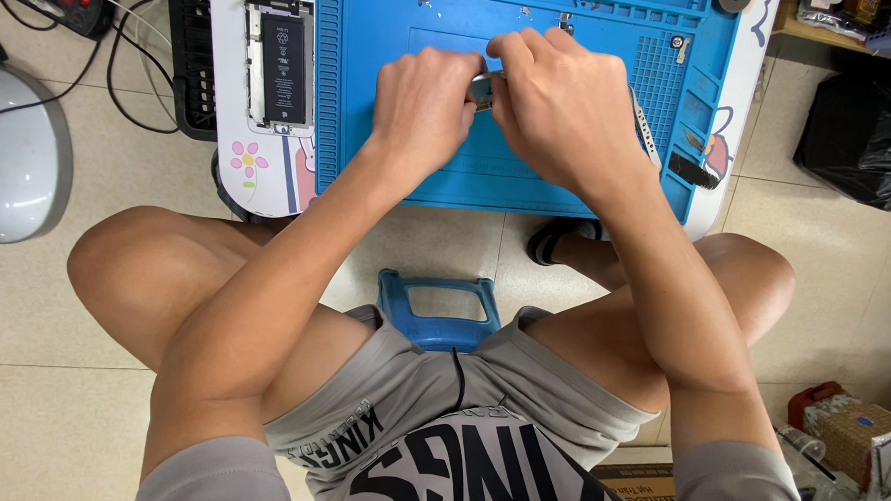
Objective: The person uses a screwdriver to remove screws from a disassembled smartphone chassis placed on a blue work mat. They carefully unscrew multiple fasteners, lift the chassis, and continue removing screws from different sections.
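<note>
We keep our left hand (424, 104) and right hand (562, 105) pinched together on the small metal part (482, 88) above the blue mat (372, 97), holding it low and steady so it cannot slip.

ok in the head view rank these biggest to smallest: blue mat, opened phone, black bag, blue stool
1. blue mat
2. black bag, partly cut off by the frame edge
3. opened phone and blue stool: look alike; the stool is half hidden and nearer the camera, so unranked

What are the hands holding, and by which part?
Both hands, left hand and right hand, pinch a small metallic part between their fingertips; they hide most of it, so the exact hold cannot be told.
</note>
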